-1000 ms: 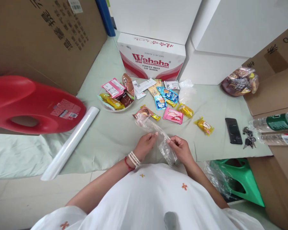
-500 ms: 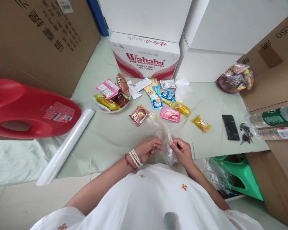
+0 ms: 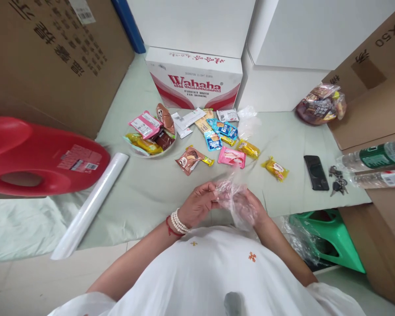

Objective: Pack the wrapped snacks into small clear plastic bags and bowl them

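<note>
Near the table's front edge I hold a crumpled clear plastic bag (image 3: 232,193) between my hands. My left hand (image 3: 199,204), with beads and a red cord at the wrist, pinches the bag's left side. My right hand (image 3: 256,208) grips the other side, its fingers partly covered by the see-through film. Just beyond the bag lie a pink wafer pack (image 3: 232,157) and a brown snack packet (image 3: 188,160). Yellow-wrapped snacks (image 3: 248,149) and blue sachets (image 3: 213,140) are farther back. On the left a clear bowl (image 3: 151,154) holds several packaged snacks.
A red jug (image 3: 46,166) and a white roll (image 3: 92,204) lie on the left. A Wahaba carton (image 3: 194,83) stands at the back. A phone (image 3: 316,172), keys (image 3: 339,181) and plastic bottles (image 3: 375,159) are on the right. Below is a green stool (image 3: 335,245).
The bag hung gathered from my right hand, its end reaching the brown packet. It is now drawn back and spread between both hands, with my left hand on it.
</note>
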`<state>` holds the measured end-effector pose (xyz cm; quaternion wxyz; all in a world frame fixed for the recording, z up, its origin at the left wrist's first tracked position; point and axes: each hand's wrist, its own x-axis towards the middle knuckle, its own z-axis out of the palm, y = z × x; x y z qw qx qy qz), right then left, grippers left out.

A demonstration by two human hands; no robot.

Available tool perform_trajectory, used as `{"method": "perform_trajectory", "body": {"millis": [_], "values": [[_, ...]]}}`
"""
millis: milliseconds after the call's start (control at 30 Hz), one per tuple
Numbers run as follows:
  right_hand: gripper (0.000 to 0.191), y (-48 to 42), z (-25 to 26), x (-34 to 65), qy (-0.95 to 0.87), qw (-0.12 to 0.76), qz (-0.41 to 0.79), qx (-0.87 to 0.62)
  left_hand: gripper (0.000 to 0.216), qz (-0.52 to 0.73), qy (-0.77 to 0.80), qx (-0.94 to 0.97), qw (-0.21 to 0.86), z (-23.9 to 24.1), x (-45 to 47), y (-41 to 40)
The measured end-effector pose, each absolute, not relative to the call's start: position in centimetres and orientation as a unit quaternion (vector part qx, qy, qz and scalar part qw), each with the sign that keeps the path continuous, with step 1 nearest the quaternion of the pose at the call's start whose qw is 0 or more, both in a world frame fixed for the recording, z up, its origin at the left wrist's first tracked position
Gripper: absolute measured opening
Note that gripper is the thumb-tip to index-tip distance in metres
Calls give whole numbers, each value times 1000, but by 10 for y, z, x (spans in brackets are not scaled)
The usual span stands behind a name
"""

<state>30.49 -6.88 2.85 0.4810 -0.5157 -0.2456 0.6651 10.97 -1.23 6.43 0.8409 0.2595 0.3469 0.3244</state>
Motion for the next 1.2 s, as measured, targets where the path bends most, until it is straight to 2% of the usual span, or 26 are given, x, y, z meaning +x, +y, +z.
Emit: {"method": "perform_trajectory", "body": {"millis": [167, 333, 467, 867, 1200], "values": [[42, -46, 29, 294, -164, 506, 699, -479, 47, 331, 454, 396, 726, 50, 103, -8], [46, -36, 24, 296, -115, 502, 709, -483, 48, 334, 531, 430, 649, 35, 90, -8], [57, -33, 24, 288, -93, 471, 737, -476, 45, 308, 520, 470, 644, 33, 90, -11], [49, -30, 21, 295, -213, 489, 581, -615, 46, 335, 572, 433, 610, 22, 60, 10], [47, -21, 21, 292, -225, 503, 540, -637, 55, 346, 522, 296, 721, 25, 55, 18]]}}
